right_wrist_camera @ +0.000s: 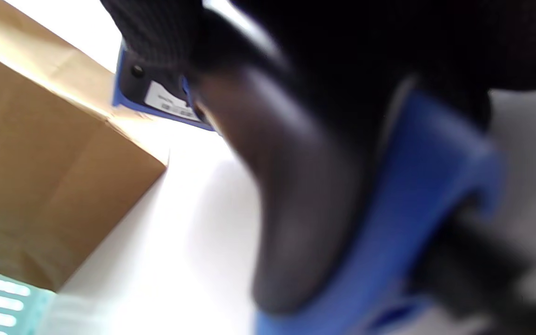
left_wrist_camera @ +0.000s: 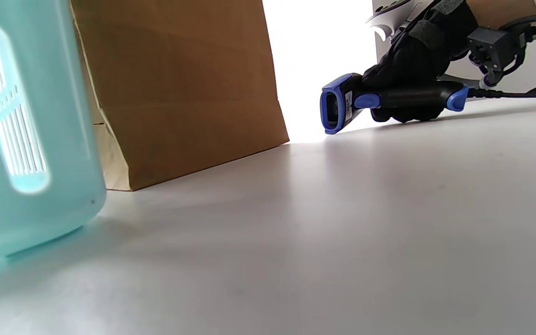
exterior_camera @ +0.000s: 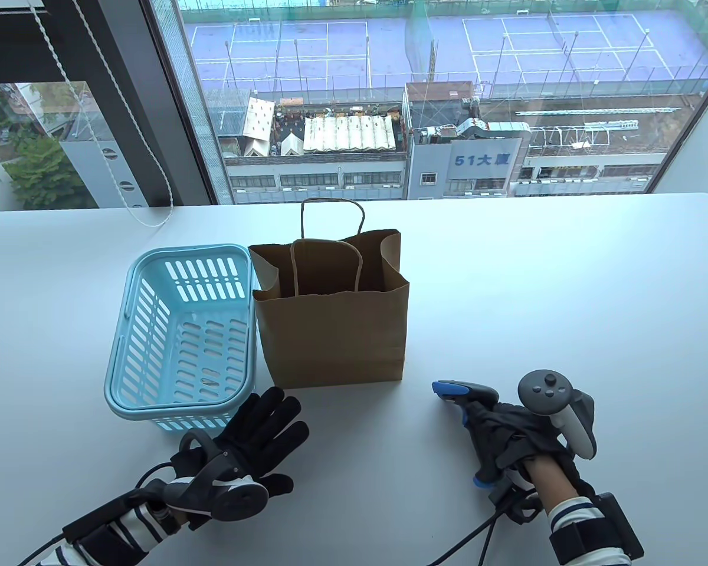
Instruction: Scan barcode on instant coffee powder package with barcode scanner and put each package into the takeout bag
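Observation:
A brown paper takeout bag stands upright and open in the middle of the table, also seen in the left wrist view and the right wrist view. No coffee package shows in any view; the bag's inside is hidden. My right hand grips the grey and blue barcode scanner low over the table right of the bag, its head pointing left. My left hand lies flat on the table with fingers spread, in front of the basket and the bag's left corner.
A light blue slotted plastic basket stands left of the bag, with nothing visible in it. The scanner's black cable trails toward the front edge. A window runs along the table's far edge.

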Motion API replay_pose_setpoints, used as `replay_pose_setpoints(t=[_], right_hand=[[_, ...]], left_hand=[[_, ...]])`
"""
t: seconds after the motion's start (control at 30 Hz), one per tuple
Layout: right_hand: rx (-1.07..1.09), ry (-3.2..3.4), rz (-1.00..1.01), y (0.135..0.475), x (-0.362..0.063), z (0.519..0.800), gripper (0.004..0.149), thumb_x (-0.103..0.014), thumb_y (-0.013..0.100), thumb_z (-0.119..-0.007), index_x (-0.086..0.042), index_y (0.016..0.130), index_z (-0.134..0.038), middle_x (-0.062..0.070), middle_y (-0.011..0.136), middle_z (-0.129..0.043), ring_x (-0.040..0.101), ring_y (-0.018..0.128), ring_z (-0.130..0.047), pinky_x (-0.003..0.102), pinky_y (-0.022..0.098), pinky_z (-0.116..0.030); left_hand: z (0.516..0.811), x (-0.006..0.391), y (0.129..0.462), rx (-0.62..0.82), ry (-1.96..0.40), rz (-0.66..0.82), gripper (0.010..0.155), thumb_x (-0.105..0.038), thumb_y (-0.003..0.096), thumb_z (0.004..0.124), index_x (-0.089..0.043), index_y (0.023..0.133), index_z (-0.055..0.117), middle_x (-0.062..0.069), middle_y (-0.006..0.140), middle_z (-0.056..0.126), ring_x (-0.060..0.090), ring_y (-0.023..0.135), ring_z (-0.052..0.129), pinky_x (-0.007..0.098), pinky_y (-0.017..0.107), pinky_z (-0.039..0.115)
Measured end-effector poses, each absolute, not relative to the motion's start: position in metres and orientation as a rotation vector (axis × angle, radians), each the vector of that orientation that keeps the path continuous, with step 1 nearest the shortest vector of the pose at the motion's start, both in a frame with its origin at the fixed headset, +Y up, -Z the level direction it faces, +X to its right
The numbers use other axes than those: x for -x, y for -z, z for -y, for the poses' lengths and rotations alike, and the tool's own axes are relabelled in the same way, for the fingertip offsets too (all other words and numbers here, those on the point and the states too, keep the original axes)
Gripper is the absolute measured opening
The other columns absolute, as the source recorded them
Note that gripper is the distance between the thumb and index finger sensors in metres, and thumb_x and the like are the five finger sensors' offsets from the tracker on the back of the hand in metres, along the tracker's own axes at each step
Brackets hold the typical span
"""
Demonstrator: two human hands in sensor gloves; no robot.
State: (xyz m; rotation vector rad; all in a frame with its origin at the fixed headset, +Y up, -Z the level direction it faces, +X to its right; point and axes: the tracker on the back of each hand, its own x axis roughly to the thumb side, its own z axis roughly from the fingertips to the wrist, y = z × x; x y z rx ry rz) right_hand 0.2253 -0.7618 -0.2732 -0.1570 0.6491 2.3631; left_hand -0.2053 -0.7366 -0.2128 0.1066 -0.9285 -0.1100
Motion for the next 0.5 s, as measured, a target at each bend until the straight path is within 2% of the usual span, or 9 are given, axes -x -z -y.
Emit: replay_pose_setpoints(t=[0.17, 0.27, 0.4, 0.47, 0.5], right_hand=[[0.173, -2.460, -0.738, 0.272, -0.223, 0.760, 0.068, -0.047, 0.057, -0.059, 0.016, 0.077, -0.078, 0.030, 0.054, -0.091, 0.049, 0.036, -0.093, 0.063, 0.029, -0.074], [0.182, -2.519, -0.756, 0.272, -0.221, 0.758, 0.069, -0.048, 0.057, -0.058, 0.015, 0.075, -0.080, 0.029, 0.052, -0.092, 0.048, 0.033, -0.093, 0.062, 0.028, -0.075], [0.191, -2.595, -0.777, 0.271, -0.217, 0.750, 0.071, -0.050, 0.057, -0.058, 0.015, 0.072, -0.082, 0.028, 0.047, -0.092, 0.045, 0.028, -0.093, 0.061, 0.025, -0.074], [0.201, -2.708, -0.689, 0.267, -0.214, 0.734, 0.070, -0.051, 0.056, -0.059, 0.014, 0.070, -0.083, 0.026, 0.044, -0.093, 0.042, 0.024, -0.093, 0.058, 0.022, -0.075], [0.181, -2.802, -0.538, 0.263, -0.209, 0.721, 0.066, -0.050, 0.056, -0.062, 0.011, 0.068, -0.085, 0.023, 0.041, -0.094, 0.038, 0.020, -0.093, 0.056, 0.020, -0.076]], left_hand=[[0.737, 0.206, 0.212, -0.123, 0.101, 0.933, 0.088, -0.062, 0.0420, 0.054, -0.015, 0.104, 0.013, 0.026, 0.116, 0.023, 0.057, 0.105, 0.028, 0.067, 0.073, 0.032], [0.737, 0.206, 0.211, -0.135, 0.113, 0.939, 0.099, -0.067, 0.0379, 0.063, -0.013, 0.103, 0.011, 0.029, 0.115, 0.026, 0.060, 0.104, 0.034, 0.068, 0.072, 0.037], [0.740, 0.203, 0.208, -0.143, 0.205, 0.955, 0.116, -0.070, 0.0314, 0.072, -0.009, 0.099, 0.000, 0.035, 0.112, 0.020, 0.064, 0.103, 0.040, 0.071, 0.070, 0.046], [0.740, 0.202, 0.208, -0.139, 0.210, 0.960, 0.119, -0.070, 0.0302, 0.074, -0.008, 0.098, -0.002, 0.037, 0.110, 0.017, 0.065, 0.102, 0.041, 0.072, 0.069, 0.050], [0.739, 0.202, 0.207, -0.137, 0.207, 0.960, 0.120, -0.069, 0.0300, 0.075, -0.007, 0.097, -0.003, 0.038, 0.110, 0.016, 0.066, 0.102, 0.040, 0.072, 0.069, 0.050]])
